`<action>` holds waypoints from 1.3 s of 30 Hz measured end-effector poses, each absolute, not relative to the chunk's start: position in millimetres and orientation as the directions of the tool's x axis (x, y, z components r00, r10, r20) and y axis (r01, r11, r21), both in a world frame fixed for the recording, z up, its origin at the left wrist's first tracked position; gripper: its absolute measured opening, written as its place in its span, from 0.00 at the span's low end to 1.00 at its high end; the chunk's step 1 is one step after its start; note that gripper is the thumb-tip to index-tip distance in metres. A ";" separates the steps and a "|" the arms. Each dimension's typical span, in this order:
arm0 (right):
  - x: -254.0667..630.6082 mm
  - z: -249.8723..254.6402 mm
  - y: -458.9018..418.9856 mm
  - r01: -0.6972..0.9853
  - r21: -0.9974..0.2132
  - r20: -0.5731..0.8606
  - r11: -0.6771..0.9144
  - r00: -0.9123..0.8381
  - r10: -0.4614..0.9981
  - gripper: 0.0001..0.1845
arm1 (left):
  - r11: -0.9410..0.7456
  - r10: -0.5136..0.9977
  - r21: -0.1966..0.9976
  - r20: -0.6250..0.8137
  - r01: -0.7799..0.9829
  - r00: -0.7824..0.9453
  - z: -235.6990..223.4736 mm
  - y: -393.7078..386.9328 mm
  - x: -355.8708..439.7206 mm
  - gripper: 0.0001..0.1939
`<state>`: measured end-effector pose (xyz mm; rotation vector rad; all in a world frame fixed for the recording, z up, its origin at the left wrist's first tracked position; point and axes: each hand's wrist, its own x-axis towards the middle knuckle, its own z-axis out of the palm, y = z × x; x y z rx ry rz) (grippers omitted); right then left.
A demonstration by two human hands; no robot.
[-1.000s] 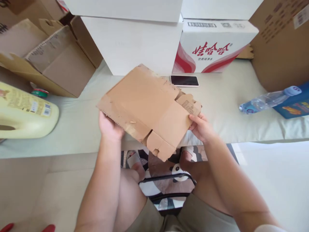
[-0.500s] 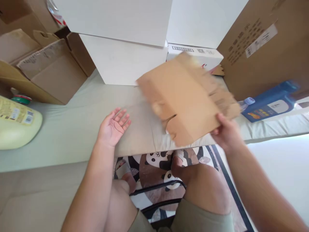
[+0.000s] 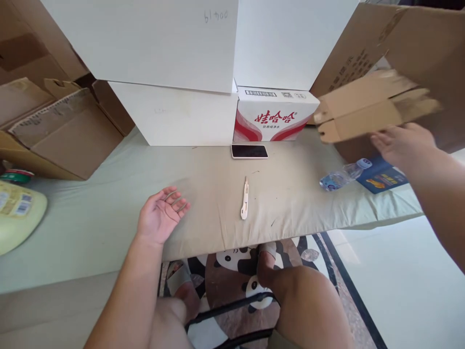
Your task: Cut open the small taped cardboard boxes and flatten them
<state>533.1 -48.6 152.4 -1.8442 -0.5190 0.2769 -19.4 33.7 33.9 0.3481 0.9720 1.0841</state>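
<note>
A flattened piece of brown cardboard point(image 3: 366, 106) is tilted in front of the large carton at the right, its right end blurred. My right hand point(image 3: 407, 143) is at its lower edge, fingers stretched out rather than wrapped round it; whether they touch it is hard to tell. My left hand point(image 3: 160, 215), palm up with loosely curled fingers, is over the cloth-covered surface and holds nothing. Between the hands lies a white utility knife point(image 3: 245, 198). Behind it a phone point(image 3: 249, 151) rests face up near a white and red box point(image 3: 274, 116).
White boxes point(image 3: 174, 114) stand at the back, beside a large brown carton point(image 3: 428, 53). A clear bottle point(image 3: 343, 175) lies by a blue container point(image 3: 383, 177) at right. An opened carton point(image 3: 80, 131) and a pale yellow jug point(image 3: 22, 213) are at left.
My right hand and the cardboard have moved right and away from the middle, uncovering the knife and phone. The right hand's pinch has loosened. My left hand stays much the same.
</note>
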 end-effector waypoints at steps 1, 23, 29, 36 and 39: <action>532.5 150.6 -33.5 0.180 -0.949 0.020 -0.259 0.854 0.520 0.09 | 0.467 0.860 0.666 -0.496 -0.582 0.122 34.6 33.6 -19.4 0.10; 83.7 125.2 105.5 0.471 -0.870 -0.219 -0.145 -0.106 0.970 0.20 | 0.247 0.936 0.369 -0.331 -0.896 0.122 44.4 20.8 -100.2 0.11; -39.3 128.5 141.0 0.603 -0.770 -0.058 0.210 -0.393 0.918 0.38 | 0.194 0.945 0.270 -0.311 -0.943 0.105 41.8 19.2 -126.7 0.09; -110.5 128.6 190.1 0.778 -0.539 0.024 0.322 -0.368 0.929 0.43 | 0.168 0.946 0.243 -0.313 -0.955 0.087 41.8 13.8 -134.4 0.08; -98.6 124.9 192.9 0.812 -0.510 0.037 0.283 -0.309 0.950 0.30 | 0.131 0.944 0.293 -0.328 -0.947 0.029 41.7 13.2 -139.9 0.08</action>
